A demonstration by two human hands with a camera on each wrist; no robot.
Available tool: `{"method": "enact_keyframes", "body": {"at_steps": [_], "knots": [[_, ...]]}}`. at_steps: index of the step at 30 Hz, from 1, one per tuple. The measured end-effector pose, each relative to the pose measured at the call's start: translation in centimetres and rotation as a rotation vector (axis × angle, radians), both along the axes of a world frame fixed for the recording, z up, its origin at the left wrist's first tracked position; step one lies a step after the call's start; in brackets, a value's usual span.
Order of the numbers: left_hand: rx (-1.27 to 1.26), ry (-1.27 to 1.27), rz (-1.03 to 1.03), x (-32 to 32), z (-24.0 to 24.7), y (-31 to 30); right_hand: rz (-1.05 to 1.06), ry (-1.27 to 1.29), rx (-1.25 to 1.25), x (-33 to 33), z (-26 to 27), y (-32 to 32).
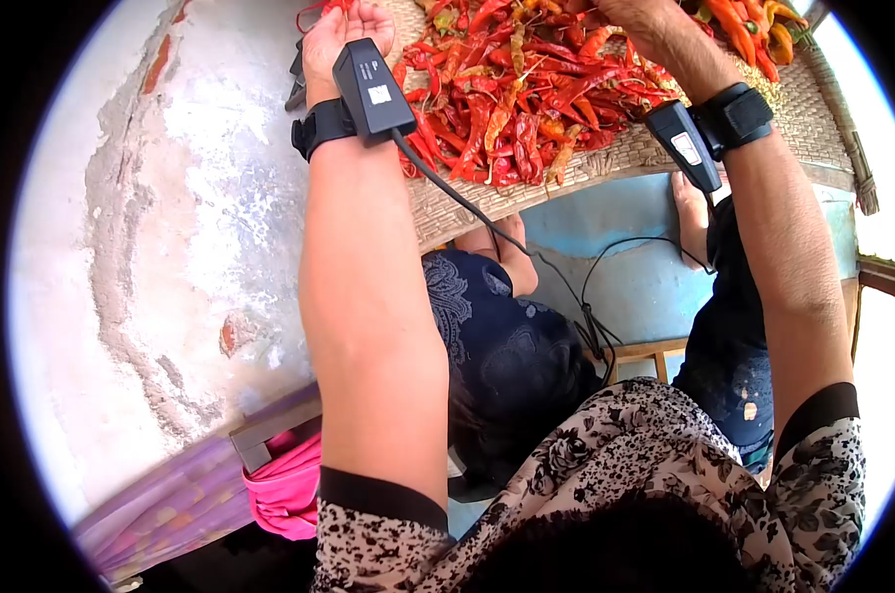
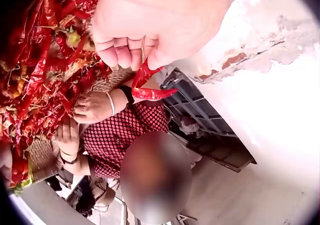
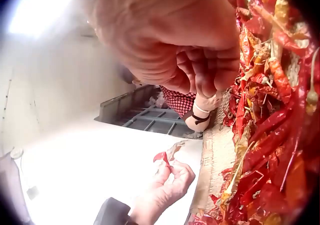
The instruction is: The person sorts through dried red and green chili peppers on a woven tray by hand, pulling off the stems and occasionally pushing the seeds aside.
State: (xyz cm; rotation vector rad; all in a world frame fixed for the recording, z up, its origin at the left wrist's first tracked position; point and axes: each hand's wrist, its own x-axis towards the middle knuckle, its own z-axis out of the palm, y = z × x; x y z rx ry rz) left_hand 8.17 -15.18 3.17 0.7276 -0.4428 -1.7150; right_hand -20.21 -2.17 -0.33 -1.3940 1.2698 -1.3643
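My left hand (image 1: 349, 40) is raised beside the left edge of the woven surface (image 1: 433, 219). Between its thumb and fingers it pinches a bent red chili pepper (image 2: 155, 93), which hangs below the fingertips in the left wrist view. A broad heap of red and orange chilies (image 1: 527, 89) lies to the right of that hand. Above the heap's far right part is my right hand (image 3: 170, 40), its fingers and thumb curled inward. Whatever might be between those fingers is hidden, so I cannot tell if it holds anything.
Across the heap, another person in a red patterned shirt (image 2: 107, 142) has both hands (image 2: 92, 107) at the chilies. More orange chilies (image 1: 749, 30) lie at the far right. A pale wall (image 1: 171, 227) borders the left side. Cables (image 1: 566, 277) hang below my wrists.
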Motion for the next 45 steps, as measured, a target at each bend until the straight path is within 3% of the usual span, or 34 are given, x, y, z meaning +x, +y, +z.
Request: {"method": "enact_keyframes", "body": {"at_steps": [5,10,13,16,19,23,25,28,29,30,32,35,36,39,43,45], "knots": [[0.155,-0.199,0.171,-1.1,1.9,1.9,0.037,-0.107,-0.035,0.3,-1.6,-1.0],[0.211,-0.094,0.242,-1.4,3.3,2.2,0.113,0.036,-0.109,-0.9,-1.5,-0.9],[0.235,-0.091,0.258,-1.7,4.5,2.2,0.140,-0.081,-0.008,-0.9,-1.1,-0.2],[0.184,-0.073,0.213,-1.5,4.7,2.0,0.136,0.001,0.077,-1.2,-0.3,0.6],[0.202,-0.130,0.318,-2.5,5.2,1.8,0.103,-0.067,-0.020,-0.6,-2.7,-0.7],[0.129,-0.141,0.286,-2.5,4.8,2.6,0.125,0.000,0.032,-0.7,-1.7,-0.3],[0.032,-0.174,0.158,-1.5,3.3,2.4,0.114,-0.037,0.000,-0.5,-1.5,-0.4],[0.192,-0.397,0.196,-1.0,0.3,0.6,0.101,-0.086,0.019,-0.2,-0.9,-0.1],[0.195,-0.549,0.111,-1.4,-0.5,1.3,0.104,-0.062,0.004,0.0,-1.4,-0.4],[0.015,-0.768,0.116,-3.0,-1.1,3.5,0.123,0.039,-0.034,0.1,-1.8,-0.7],[-0.240,-0.795,-0.033,-5.5,-2.2,7.3,0.077,0.158,-0.022,0.9,-0.7,0.7],[-0.332,-0.737,-0.179,-7.7,-3.5,11.7,0.119,0.256,-0.168,2.2,-0.6,2.2],[-0.364,-0.742,-0.196,-8.3,-3.6,12.9,0.202,0.287,-0.048,2.2,0.3,2.6],[-0.518,-0.742,-0.206,-9.3,-4.3,14.2,0.281,0.301,-0.074,2.7,-0.3,3.1],[-0.528,-0.842,-0.252,-9.1,-3.5,14.4,0.247,0.338,-0.064,2.5,1.1,3.7],[-0.754,-1.179,-0.120,-8.9,-2.9,14.9,0.242,0.493,0.046,1.9,1.8,3.4]]}}
